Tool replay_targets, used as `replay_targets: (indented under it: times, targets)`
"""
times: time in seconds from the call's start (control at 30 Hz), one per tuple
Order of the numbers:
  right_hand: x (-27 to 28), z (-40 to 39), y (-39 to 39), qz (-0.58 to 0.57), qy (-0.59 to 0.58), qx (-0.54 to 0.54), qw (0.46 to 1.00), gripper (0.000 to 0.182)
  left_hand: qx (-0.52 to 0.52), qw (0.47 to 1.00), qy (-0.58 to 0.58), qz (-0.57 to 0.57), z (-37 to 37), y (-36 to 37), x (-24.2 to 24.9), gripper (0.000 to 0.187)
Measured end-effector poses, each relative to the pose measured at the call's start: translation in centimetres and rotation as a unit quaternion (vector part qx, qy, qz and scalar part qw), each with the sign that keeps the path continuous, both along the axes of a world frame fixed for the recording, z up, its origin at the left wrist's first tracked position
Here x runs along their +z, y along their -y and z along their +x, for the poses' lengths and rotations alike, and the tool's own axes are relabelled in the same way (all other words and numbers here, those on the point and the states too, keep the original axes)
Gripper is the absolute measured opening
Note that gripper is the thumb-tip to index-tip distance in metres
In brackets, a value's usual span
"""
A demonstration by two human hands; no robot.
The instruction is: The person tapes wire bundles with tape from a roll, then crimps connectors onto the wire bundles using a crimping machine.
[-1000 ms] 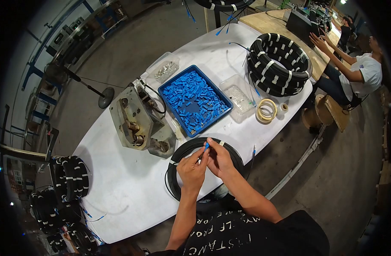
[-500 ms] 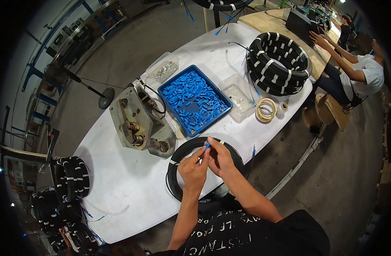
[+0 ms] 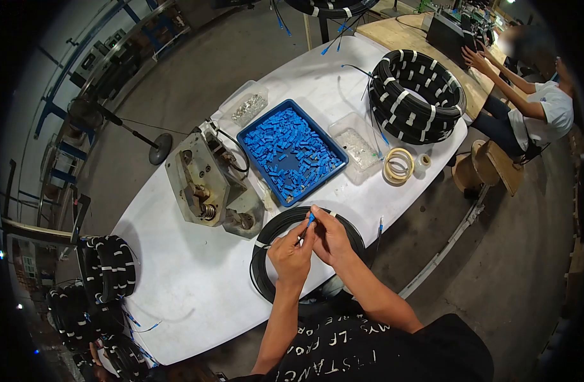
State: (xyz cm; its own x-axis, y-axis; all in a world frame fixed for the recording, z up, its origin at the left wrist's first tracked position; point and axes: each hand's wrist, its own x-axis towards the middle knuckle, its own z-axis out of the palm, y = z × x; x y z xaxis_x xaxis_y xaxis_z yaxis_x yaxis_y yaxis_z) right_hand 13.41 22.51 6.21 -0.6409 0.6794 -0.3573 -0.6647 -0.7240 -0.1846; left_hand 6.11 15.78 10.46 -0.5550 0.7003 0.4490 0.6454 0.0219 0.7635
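Observation:
Over a coil of black cable (image 3: 261,275), my two hands meet fingertip to fingertip. A small blue connector (image 3: 312,218) shows between them at the end of a dark cable. My left hand (image 3: 291,256) is closed, pinching the cable just below the connector. My right hand (image 3: 331,237) is closed too, its thumb and fingertips on the connector. The fingers hide much of both pieces. Beyond the hands lies a blue tray (image 3: 340,167) full of loose blue connector housings (image 3: 285,137).
A metal machine (image 3: 199,181) stands left of the tray. Clear boxes (image 3: 357,148) of small parts flank it. At right are a stacked cable coil (image 3: 414,95) and tape rolls (image 3: 398,167). More coils (image 3: 110,270) are at left. A co-worker (image 3: 540,108) sits at the far right.
The view has shifted very slightly. Both hands keep the same grip on the connector and cable.

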Motion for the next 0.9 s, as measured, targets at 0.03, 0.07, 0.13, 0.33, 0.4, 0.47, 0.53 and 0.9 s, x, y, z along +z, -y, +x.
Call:
replay_targets:
  times: [0.03,0.07,0.13,0.33,0.4,0.47,0.53,0.9]
  targets:
    - [0.1,0.0,0.0,0.0,0.0,0.0,1.0,0.012,0.0,1.0,0.0,0.0,0.0,0.0,-0.1,0.017]
    - [0.2,0.0,0.0,-0.003,-0.003,0.0,1.0,0.012,-0.003,1.0,-0.001,0.003,0.0,0.0,-0.3,0.017]
    - [0.1,0.0,-0.1,-0.006,-0.006,0.001,1.0,0.012,-0.005,1.0,-0.002,0.007,0.0,-0.1,-0.5,0.017]
    - [-0.5,0.0,-0.1,0.009,0.008,0.007,1.0,0.013,0.004,0.999,0.023,0.043,0.7,-0.7,-1.3,0.014]
    - [0.0,0.2,-0.3,0.014,0.021,0.006,1.0,0.014,0.01,0.998,0.064,0.021,0.8,-0.7,-1.0,0.013]
    - [-0.6,0.6,-0.5,0.035,0.05,0.008,0.998,0.015,0.001,0.997,0.077,-0.001,0.5,-0.7,-1.5,0.015]
    - [-1.8,1.1,-0.7,0.059,0.082,0.005,0.995,0.016,-0.013,0.996,0.092,-0.019,-0.1,-0.8,-2.5,0.018]
    - [-9.2,3.2,-0.8,0.5,0.576,-0.288,0.579,0.014,-0.188,0.974,-0.083,-0.095,-1.4,-5.0,-10.7,0.014]
